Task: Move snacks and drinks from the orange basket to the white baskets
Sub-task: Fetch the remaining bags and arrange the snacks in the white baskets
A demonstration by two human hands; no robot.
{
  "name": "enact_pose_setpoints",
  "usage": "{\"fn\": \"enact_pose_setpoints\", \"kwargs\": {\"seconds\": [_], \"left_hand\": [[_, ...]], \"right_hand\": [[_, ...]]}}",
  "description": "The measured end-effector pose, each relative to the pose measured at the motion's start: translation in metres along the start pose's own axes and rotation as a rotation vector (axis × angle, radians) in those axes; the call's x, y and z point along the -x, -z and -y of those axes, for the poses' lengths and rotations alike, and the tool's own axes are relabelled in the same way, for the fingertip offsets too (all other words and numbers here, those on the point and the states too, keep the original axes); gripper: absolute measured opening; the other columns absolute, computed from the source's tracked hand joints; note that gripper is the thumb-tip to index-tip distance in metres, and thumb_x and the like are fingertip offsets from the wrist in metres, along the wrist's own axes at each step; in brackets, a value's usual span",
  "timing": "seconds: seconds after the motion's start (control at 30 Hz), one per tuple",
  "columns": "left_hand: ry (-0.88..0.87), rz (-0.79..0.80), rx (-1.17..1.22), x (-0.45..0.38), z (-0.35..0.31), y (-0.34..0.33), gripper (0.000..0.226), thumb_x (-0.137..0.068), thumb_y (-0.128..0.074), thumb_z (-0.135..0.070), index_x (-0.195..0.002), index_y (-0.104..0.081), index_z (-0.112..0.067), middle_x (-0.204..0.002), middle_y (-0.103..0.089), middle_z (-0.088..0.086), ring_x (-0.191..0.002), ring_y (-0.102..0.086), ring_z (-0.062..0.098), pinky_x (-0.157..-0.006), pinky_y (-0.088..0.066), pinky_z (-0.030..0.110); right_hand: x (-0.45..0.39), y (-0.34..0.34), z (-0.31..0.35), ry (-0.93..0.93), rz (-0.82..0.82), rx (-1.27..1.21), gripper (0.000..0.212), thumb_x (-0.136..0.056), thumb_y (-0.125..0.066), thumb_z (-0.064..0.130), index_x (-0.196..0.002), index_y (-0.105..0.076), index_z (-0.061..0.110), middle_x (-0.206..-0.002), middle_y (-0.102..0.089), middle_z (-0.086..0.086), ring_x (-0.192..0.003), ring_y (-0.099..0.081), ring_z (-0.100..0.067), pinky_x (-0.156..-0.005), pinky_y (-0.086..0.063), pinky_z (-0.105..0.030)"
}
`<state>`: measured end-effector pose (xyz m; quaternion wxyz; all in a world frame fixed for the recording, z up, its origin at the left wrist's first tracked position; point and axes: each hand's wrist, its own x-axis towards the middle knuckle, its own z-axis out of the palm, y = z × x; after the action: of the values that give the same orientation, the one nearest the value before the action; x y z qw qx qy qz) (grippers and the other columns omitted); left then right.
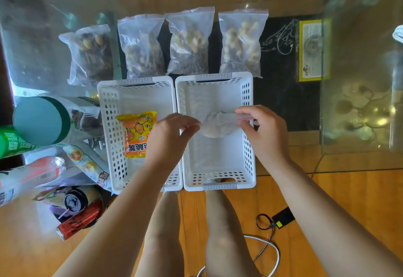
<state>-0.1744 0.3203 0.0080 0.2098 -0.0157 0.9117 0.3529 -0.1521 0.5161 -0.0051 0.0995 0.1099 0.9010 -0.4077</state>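
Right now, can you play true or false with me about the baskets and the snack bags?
1. Both hands hold one clear bag over the right white basket. True: the left hand and the right hand each pinch an end.
2. The orange snack packet lies in the left white basket. True.
3. Six zip bags lie behind the baskets. False: there are four.
4. A soda can sits inside the right white basket. False: the can lies outside, left of the baskets.
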Motion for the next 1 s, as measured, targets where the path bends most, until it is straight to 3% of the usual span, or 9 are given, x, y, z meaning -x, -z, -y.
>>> {"fn": "enact_pose_setpoints", "kwargs": {"seconds": [0.1,0.2,0.63,0.73,0.8,0.87,0.93,1.0], "left_hand": [[-0.032,-0.063,0.005,-0.013,-0.003,0.006,0.01,-0.08,-0.07,-0.015,-0.089,-0.076,-0.015,-0.08,-0.064,-0.01,-0.066,-0.056,0.002,-0.062,-0.044,0.011],[-0.056,-0.122,0.017,-0.019,-0.003,0.016,0.011,-0.079,-0.071,-0.015,-0.088,-0.076,-0.016,-0.079,-0.063,-0.012,-0.066,-0.054,-0.006,-0.062,-0.04,0.002],[0.042,-0.148,0.057,-0.05,0.008,0.037,0.015,-0.082,-0.067,-0.019,-0.095,-0.075,-0.019,-0.084,-0.065,-0.009,-0.07,-0.055,-0.009,-0.065,-0.037,-0.003],[0.098,-0.166,0.087,-0.064,0.005,0.038,0.018,-0.085,-0.064,-0.021,-0.1,-0.074,-0.019,-0.087,-0.066,-0.007,-0.069,-0.055,-0.006,-0.071,-0.039,0.003],[0.156,-0.183,0.135,-0.072,0.004,0.039,0.018,-0.085,-0.063,-0.022,-0.1,-0.073,-0.019,-0.083,-0.068,-0.004,-0.072,-0.059,0.004,-0.076,-0.047,0.019],[0.209,-0.192,0.153,-0.08,0.003,0.04,0.018,-0.085,-0.063,-0.025,-0.098,-0.074,-0.018,-0.074,-0.066,-0.006,-0.076,-0.061,0.013,-0.077,-0.049,0.025],[0.234,-0.186,0.129,-0.087,0.005,0.039,0.019,-0.085,-0.062,-0.027,-0.098,-0.073,-0.018,-0.068,-0.062,-0.01,-0.075,-0.06,0.013,-0.073,-0.049,0.023],[0.247,-0.181,0.114,-0.091,0.007,0.037,0.019,-0.085,-0.062,-0.028,-0.096,-0.073,-0.019,-0.065,-0.059,-0.015,-0.072,-0.058,0.013,-0.067,-0.045,0.018]], "right_hand": [[-0.016,0.002,0.004,0.012,-0.049,-0.031,0.019,-0.082,-0.064,0.002,-0.098,-0.071,0.009,-0.098,-0.072,-0.003,-0.09,-0.067,-0.019,-0.077,-0.055,-0.041],[-0.029,0.004,0.013,0.032,-0.061,-0.067,0.018,-0.081,-0.064,0.003,-0.096,-0.072,0.01,-0.094,-0.073,-0.002,-0.088,-0.067,-0.017,-0.077,-0.055,-0.039],[-0.064,-0.005,0.03,0.017,0.02,-0.102,0.021,-0.082,-0.062,0.01,-0.099,-0.073,0.017,-0.091,-0.074,0.002,-0.082,-0.068,-0.016,-0.076,-0.054,-0.041],[-0.072,-0.009,0.035,0.061,-0.053,-0.079,0.027,-0.085,-0.061,0.012,-0.112,-0.065,0.014,-0.105,-0.068,-0.002,-0.095,-0.062,-0.019,-0.083,-0.051,-0.04],[-0.071,-0.011,0.04,0.204,-0.166,0.042,0.031,-0.083,-0.06,0.01,-0.114,-0.064,0.011,-0.112,-0.064,-0.005,-0.104,-0.058,-0.022,-0.088,-0.046,-0.038],[-0.069,-0.015,0.043,0.403,-0.214,0.169,0.031,-0.079,-0.061,0.005,-0.108,-0.067,0.011,-0.116,-0.064,-0.009,-0.106,-0.059,-0.026,-0.09,-0.042,-0.038],[-0.067,-0.023,0.041,0.542,-0.105,0.299,0.036,-0.078,-0.061,0.004,-0.112,-0.067,0.014,-0.128,-0.058,-0.013,-0.116,-0.055,-0.031,-0.098,-0.037,-0.043],[-0.067,-0.031,0.036,0.5,0.104,0.473,0.045,-0.085,-0.057,0.015,-0.129,-0.054,0.023,-0.149,-0.037,-0.008,-0.137,-0.034,-0.03,-0.111,-0.019,-0.048]]}}
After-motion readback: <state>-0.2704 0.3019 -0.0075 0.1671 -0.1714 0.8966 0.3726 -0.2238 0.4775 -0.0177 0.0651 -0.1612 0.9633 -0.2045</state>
